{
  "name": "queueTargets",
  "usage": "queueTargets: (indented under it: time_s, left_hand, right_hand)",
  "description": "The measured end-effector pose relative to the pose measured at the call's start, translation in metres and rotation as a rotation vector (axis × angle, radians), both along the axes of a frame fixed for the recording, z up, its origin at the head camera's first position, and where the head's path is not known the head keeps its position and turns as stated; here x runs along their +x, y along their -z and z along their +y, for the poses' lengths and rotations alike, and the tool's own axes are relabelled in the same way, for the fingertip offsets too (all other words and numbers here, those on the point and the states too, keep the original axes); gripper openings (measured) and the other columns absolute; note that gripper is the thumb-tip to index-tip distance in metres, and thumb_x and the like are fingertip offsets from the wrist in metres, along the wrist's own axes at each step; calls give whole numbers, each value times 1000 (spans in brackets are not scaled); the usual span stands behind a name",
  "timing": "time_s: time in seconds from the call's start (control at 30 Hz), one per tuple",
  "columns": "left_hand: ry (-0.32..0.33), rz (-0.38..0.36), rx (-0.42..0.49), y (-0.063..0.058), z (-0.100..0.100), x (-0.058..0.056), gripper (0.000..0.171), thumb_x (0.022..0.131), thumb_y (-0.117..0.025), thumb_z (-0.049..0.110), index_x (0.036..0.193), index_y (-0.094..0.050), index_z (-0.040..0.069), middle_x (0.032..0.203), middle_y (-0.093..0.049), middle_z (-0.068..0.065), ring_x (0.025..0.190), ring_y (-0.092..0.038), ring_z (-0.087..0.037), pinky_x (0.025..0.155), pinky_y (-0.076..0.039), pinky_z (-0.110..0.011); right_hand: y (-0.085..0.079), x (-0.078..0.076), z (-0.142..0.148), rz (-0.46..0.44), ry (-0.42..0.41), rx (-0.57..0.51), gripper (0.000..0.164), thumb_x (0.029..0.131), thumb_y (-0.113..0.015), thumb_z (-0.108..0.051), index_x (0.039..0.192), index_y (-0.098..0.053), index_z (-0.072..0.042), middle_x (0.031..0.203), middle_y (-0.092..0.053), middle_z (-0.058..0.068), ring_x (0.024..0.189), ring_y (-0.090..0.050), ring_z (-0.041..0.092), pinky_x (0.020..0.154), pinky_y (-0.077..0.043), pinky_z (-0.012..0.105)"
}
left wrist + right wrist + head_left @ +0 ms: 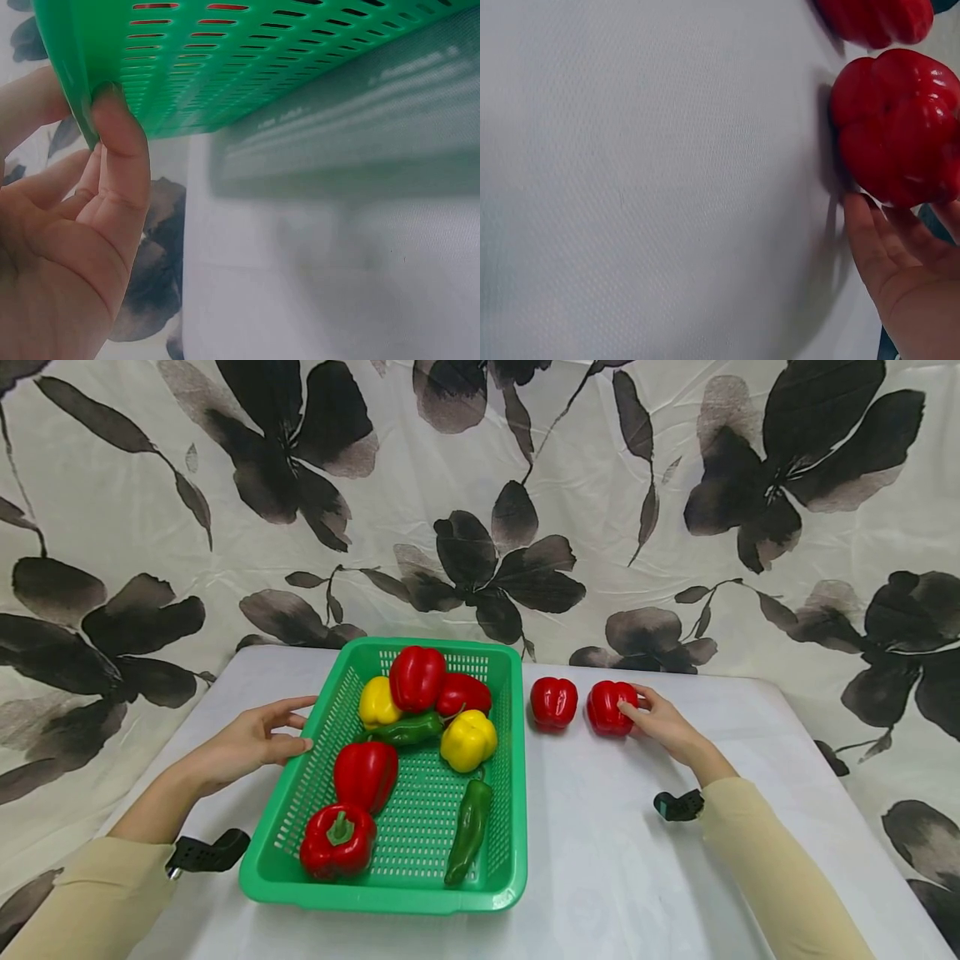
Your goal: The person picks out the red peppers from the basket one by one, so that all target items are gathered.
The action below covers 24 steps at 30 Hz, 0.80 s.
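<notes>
My left hand (247, 745) holds the left rim of a green plastic basket (517, 827). In the left wrist view, the fingers (124, 172) curl against the outer side of that rim. To the right of the basket, my right hand (663, 722) grips a red bell pepper (606, 708) resting on the table. The right wrist view shows its fingers (870, 247) at the near side of this pepper (896, 127); part of the hand is cut off by the frame. Another red bell pepper (553, 703) lies just left of the gripped one.
Inside the basket are several red bell peppers (365, 777), two yellow bell peppers (468, 741) and two long green peppers (468, 832). A white cloth covers the table (600, 860). Behind it hangs a floral curtain (600, 527).
</notes>
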State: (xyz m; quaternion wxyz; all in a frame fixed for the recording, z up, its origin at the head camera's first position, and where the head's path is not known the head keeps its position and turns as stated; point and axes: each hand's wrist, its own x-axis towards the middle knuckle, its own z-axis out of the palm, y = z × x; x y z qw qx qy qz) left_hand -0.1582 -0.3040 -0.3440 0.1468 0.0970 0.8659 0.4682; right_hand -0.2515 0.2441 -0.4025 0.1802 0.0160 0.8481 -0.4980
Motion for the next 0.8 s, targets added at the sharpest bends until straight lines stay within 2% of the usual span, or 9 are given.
queueTargets:
  time_s: [0.27, 0.8]
  left_hand:
    - [7, -8, 14, -2, 1, 0, 69, 89, -60, 20, 145, -22, 4, 121, -48, -25, 89, -62, -24, 75, -55, -40]
    - [3, -16, 5, -3, 1, -1, 70, 89, -60, 20, 145, -21, 5, 122, -48, -24, 89, -62, -23, 75, -55, -38]
  right_hand:
    - [1, 0, 5, 1, -30, -7, 78, 94, -50, -37, 148, -4, -6, 148, -14, 25, 133, -19, 42, 102, -36, 48]
    - [1, 0, 8, -2, -18, -12, 76, 94, -50, -35, 147, -5, -5, 148, -15, 26, 132, -24, 41, 101, -37, 47]
